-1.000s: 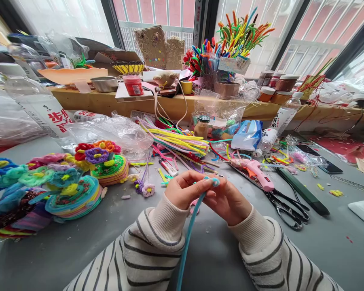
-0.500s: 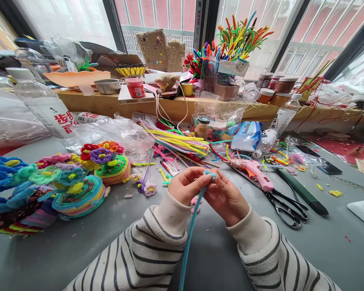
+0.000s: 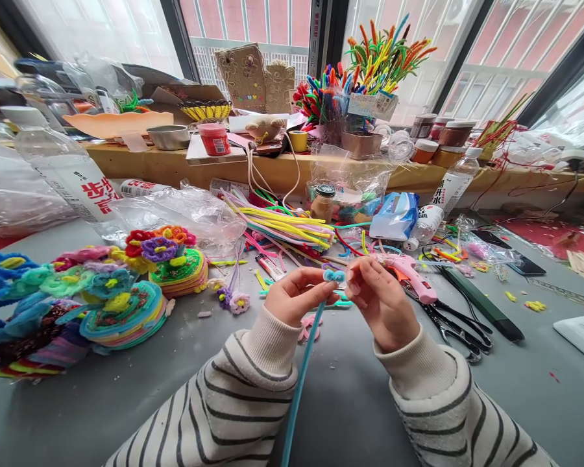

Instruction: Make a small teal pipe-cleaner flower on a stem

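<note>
My left hand pinches a light blue pipe cleaner between thumb and forefinger. Its upper end is bent into small loops that stick out past the fingertips. From there the long tail hangs down between my sleeves to the bottom of the view. Just right of the loops is my right hand, its fingers loosely curled and apart, with nothing visible in them. Pink pipe-cleaner shapes lie on the table behind the tail, partly covered by it.
Finished pipe-cleaner flowers stand at the left. Beyond my hands lies a bundle of pipe cleaners. To the right are a pink glue gun, black-handled scissors and a dark green bar. Water bottles and jars line the back.
My right hand has come away from the looped end and moved to the right, its fingers spreading. My left hand keeps its pinch, and the blue loops now show more fully.
</note>
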`<state>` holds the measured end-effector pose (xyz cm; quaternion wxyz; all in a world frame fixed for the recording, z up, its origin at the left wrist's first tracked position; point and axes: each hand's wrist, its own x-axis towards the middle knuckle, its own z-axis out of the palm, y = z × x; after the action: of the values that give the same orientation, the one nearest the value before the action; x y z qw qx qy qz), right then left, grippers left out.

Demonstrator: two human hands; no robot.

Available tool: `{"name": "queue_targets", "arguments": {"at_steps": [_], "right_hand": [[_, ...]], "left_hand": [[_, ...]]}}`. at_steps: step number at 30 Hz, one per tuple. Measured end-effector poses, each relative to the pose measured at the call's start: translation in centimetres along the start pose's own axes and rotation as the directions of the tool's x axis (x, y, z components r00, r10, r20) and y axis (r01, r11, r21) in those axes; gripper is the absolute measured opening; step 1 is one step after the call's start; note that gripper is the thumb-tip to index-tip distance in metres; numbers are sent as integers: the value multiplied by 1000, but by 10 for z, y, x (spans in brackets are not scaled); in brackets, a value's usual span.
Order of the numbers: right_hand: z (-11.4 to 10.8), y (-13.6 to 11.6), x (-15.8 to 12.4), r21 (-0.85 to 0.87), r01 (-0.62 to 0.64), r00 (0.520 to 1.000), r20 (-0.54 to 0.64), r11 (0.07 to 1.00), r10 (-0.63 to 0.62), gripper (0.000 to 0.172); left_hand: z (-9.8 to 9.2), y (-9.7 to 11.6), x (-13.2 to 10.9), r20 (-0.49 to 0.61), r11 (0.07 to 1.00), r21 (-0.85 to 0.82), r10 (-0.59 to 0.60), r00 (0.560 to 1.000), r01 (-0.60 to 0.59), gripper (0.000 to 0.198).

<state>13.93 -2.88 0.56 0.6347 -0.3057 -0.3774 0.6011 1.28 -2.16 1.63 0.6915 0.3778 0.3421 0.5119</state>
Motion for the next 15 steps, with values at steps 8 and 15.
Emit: {"name": "queue_targets", "arguments": {"at_steps": [8,15], "right_hand": [[2,-1,-3,-318,16,1000,17,948,-12,15],[1,0,-4,-334,25,1000,9,942,-24,16]], "left_hand": [[-2,-3,2,57,1000,8,10,998,-10,21],[2,-2,-1,43,996,93,-19,999,15,16]]}}
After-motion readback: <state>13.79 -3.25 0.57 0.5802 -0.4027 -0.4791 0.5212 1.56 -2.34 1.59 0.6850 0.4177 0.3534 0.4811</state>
